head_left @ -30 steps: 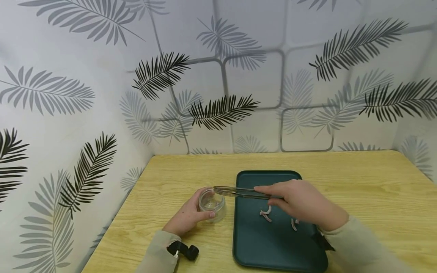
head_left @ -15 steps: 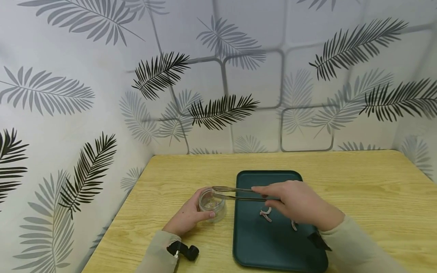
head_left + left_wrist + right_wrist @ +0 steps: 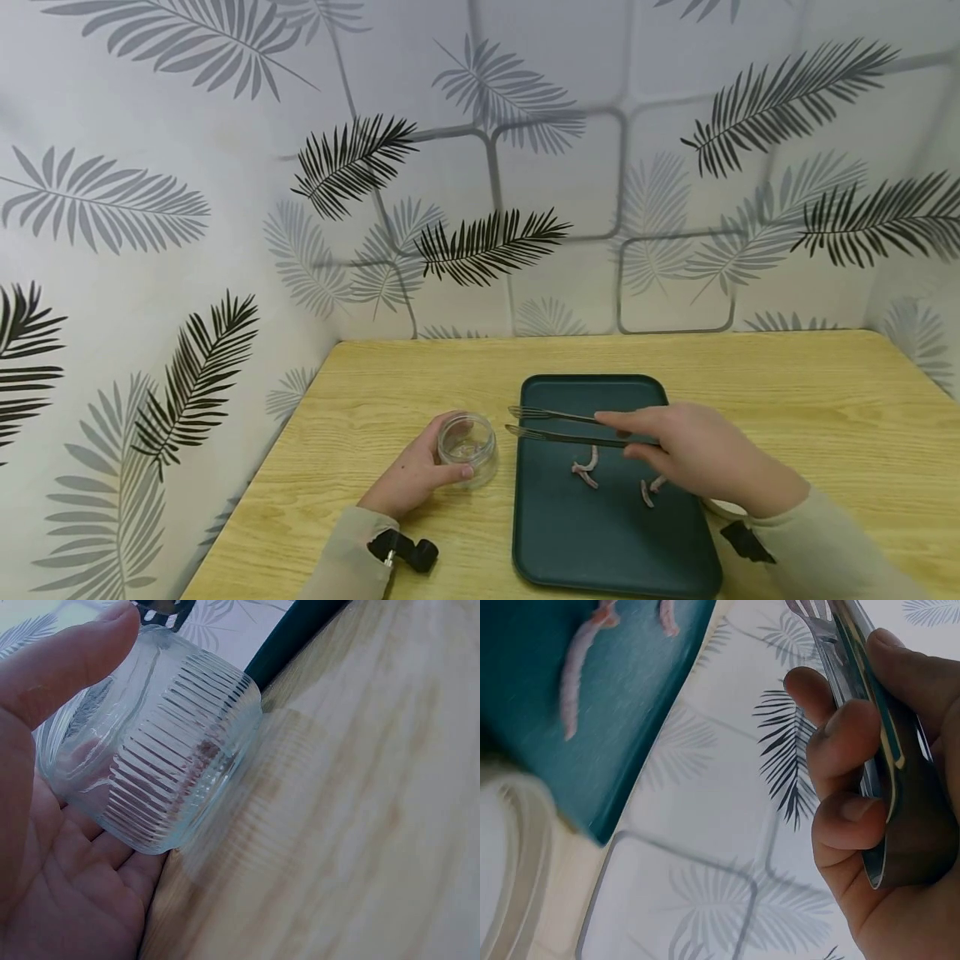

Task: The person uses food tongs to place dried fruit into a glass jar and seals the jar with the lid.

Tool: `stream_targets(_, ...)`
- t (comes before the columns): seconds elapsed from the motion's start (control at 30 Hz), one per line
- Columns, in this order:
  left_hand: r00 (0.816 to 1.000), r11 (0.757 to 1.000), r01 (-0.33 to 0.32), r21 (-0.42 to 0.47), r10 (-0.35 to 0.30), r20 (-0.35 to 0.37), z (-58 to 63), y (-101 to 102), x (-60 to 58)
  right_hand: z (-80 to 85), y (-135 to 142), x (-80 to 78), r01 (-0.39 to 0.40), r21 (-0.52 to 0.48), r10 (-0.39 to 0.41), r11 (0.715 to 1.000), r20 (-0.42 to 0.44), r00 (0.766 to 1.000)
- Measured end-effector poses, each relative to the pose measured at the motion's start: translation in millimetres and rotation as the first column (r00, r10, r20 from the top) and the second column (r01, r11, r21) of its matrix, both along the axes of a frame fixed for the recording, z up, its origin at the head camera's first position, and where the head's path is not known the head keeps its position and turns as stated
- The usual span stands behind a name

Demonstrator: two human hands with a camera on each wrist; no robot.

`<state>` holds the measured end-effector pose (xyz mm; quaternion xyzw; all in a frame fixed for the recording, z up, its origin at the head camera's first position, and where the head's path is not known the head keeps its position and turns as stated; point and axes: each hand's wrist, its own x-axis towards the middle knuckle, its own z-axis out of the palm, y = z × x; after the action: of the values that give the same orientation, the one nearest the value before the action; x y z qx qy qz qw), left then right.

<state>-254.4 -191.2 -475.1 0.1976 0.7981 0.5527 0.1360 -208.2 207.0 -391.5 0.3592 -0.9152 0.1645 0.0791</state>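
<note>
My left hand (image 3: 411,477) holds a clear glass jar (image 3: 483,468) on the table, thumb on the near side and fingers around the far side. In the left wrist view the ribbed jar (image 3: 172,742) shows something reddish-brown, blurred, through its lower glass. My right hand (image 3: 697,450) grips metal tongs (image 3: 570,437) with fork-like tips. The tips are spread apart above the tray's left edge, with nothing visible between them. Below lies a dark green tray (image 3: 600,537) with pale pink strips (image 3: 585,477); one strip (image 3: 574,682) shows closer in the right wrist view.
A white, round-rimmed object (image 3: 726,507) sits right of the tray, partly hidden under my right wrist; its rim (image 3: 529,862) shows blurred in the right wrist view. The wooden table (image 3: 420,367) meets a leaf-patterned wall (image 3: 540,183) at the back.
The tongs, with tips together over the jar's mouth a second ago, have spread and moved right, away from the jar. My left hand and the jar have stayed in place.
</note>
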Motion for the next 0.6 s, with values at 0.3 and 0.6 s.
stream_targets(0.3, 1.0, 1.0, 0.01, 0.015, -0.01, -0.001, 1.3, 0, 0.5, -4.5, 29, 6.8, 0.054, 0.032, -0.056, 0.998, 0.056, 0.997)
stream_targets(0.6, 1.0, 1.0, 0.013, 0.005, -0.013, -0.001, -0.6, -2, -1.0, -11.9, 57, 14.4, 0.117, 0.046, -0.121, 0.992, 0.108, 0.987)
